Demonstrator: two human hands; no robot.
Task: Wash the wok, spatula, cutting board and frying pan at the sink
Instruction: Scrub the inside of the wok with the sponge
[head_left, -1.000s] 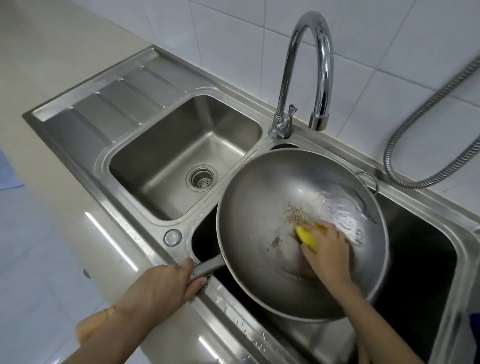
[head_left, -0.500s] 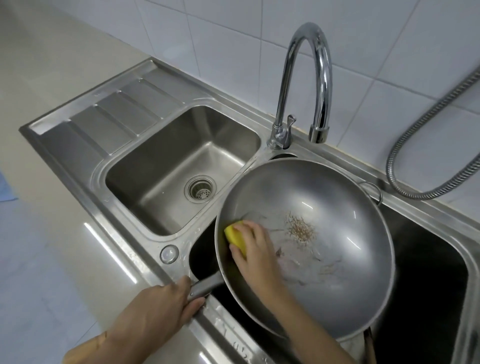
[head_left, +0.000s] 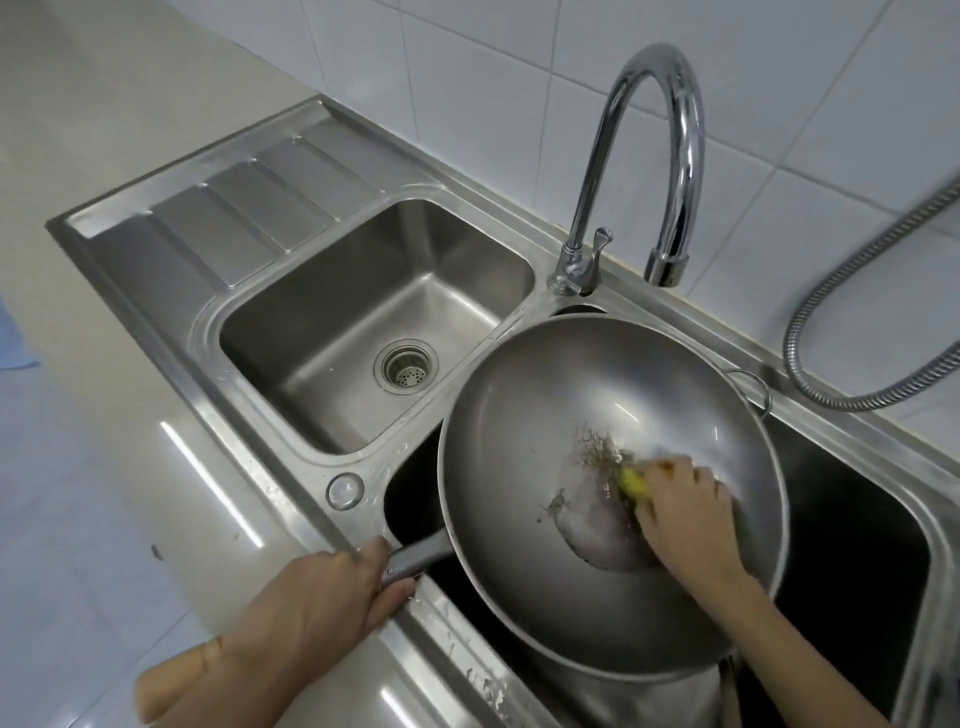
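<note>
**Wok scrubbed over right sink basin**

Wok (head_left: 545, 415) held tilted over the dark right basin (head_left: 857, 519) of the steel double sink (head_left: 171, 291), below the chrome tap (head_left: 670, 156). Left hand (head_left: 317, 608) curled tight round the wok handle (head_left: 415, 558) at the sink's front edge. Right hand (head_left: 685, 514) inside the bowl, grip closed on a yellow sponge (head_left: 635, 482), pressed against the metal beside brown residue (head_left: 595, 449) and a wet patch. Left basin (head_left: 311, 338) with drain strainer (head_left: 405, 366) alongside. Flexible metal hose (head_left: 852, 291) against the tiled wall.
</note>
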